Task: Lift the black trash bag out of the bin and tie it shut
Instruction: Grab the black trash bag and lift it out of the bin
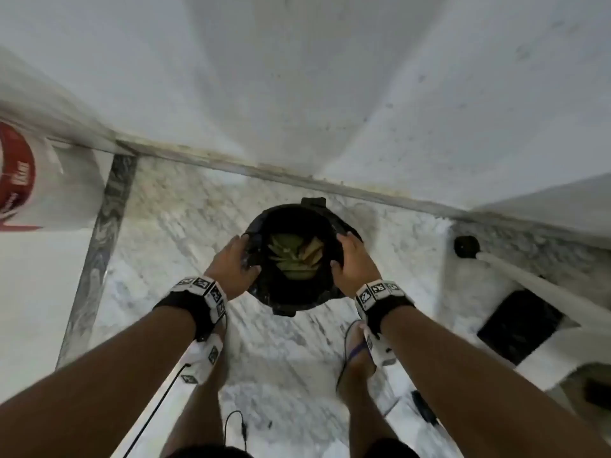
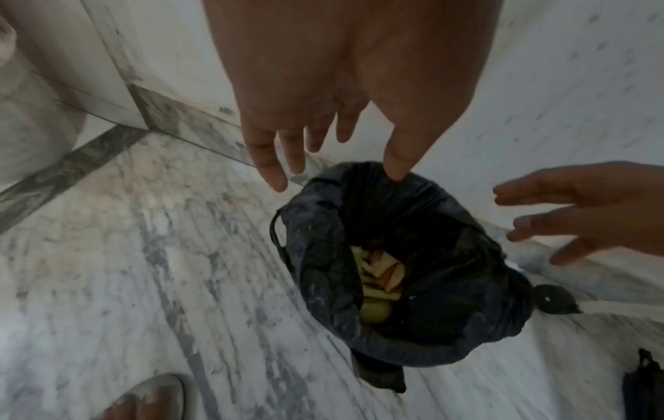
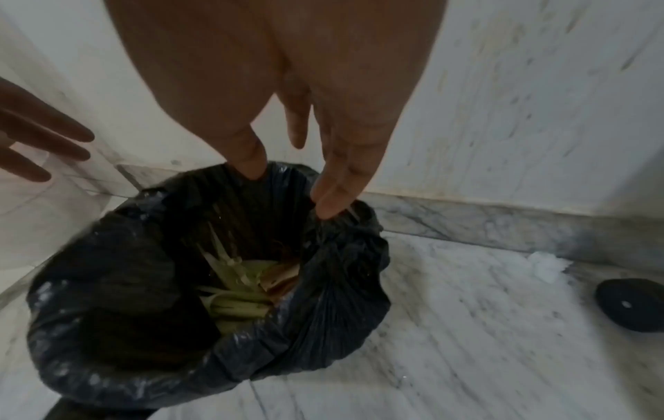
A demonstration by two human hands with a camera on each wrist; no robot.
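A black trash bag (image 1: 297,297) lines a small bin (image 1: 312,203) that stands on the marble floor by the wall. The bag's mouth is open and folded over the rim, with green and tan vegetable scraps (image 1: 294,256) inside. My left hand (image 1: 231,259) is over the left rim and my right hand (image 1: 355,262) over the right rim. In the left wrist view the left hand (image 2: 334,170) has straight, spread fingers just above the bag (image 2: 449,312). In the right wrist view the right hand (image 3: 291,190) points its fingers down at the bag's (image 3: 118,284) far rim. Neither hand grips plastic.
The white wall (image 1: 297,94) runs close behind the bin. A black round foot (image 1: 466,246) with a white bar lies to the right, and a black flat object (image 1: 519,325) beyond it. A white container with a red label (image 1: 33,180) stands at the left. My sandalled feet (image 1: 357,352) and a cable (image 1: 234,424) are near.
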